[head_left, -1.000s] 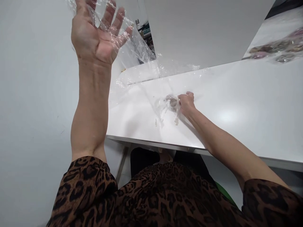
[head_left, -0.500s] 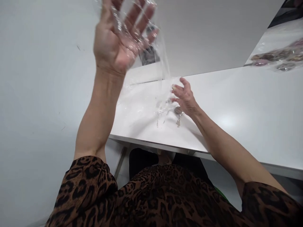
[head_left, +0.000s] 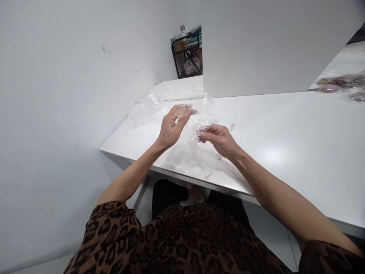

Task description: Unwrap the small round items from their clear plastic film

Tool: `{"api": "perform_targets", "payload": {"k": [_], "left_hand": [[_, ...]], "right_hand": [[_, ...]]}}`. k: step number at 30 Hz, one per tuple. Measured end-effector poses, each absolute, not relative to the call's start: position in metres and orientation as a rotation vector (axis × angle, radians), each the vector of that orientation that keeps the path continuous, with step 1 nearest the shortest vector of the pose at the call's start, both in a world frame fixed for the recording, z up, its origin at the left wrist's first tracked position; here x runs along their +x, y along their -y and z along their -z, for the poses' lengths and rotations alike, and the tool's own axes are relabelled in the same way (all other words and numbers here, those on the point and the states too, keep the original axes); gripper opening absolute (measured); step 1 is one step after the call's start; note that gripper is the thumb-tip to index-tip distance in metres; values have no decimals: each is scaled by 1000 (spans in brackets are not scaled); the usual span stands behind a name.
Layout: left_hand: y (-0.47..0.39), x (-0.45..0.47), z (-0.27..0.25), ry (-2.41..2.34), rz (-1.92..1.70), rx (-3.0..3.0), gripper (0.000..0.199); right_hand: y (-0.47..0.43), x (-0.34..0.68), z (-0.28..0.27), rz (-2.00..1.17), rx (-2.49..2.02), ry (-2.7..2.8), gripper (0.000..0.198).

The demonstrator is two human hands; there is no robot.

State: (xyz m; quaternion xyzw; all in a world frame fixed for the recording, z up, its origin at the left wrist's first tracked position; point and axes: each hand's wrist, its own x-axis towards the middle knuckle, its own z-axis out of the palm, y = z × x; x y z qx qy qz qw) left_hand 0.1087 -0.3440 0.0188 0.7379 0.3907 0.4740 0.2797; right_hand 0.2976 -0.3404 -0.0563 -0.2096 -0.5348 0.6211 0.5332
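Head view: right hand pinching clear, crinkled, glinting film; left hand loosely curled

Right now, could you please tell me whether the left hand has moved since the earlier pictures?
Yes: the left hand has come down and rightward in view, against the white table, and now shows over its top.

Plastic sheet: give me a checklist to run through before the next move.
1. Right hand gripping the plastic sheet: ok, bunched at the fingertips.
2. Left hand gripping it: cannot tell; clear plastic crosses the fingers, but the hold is unclear.
3. Sheet smooth: not ok, it is crumpled.
4. Both hands over the table: ok.
5. Wrapped pile apart from the hands: ok, far off to the right.
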Motion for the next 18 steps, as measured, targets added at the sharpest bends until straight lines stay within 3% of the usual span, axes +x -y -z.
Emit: {"api": "perform_targets", "payload": {"k": [6,10,14,18], "left_hand": [[357,79,-3,-1175,-650,1849,67],[358,73,15,-950,-398,1483,43],[335,57,13,-978,-564,1334,33],[261,42,-13,-1163,-1016,1247,24]], "right_hand": [[346,303,48,-1509,-461,1299,27],[351,300,52,-1567,-519,1348,25],[349,301,53,-1515,-643,1141,35],[345,306,51,-1463,-769,1032,34]]}}
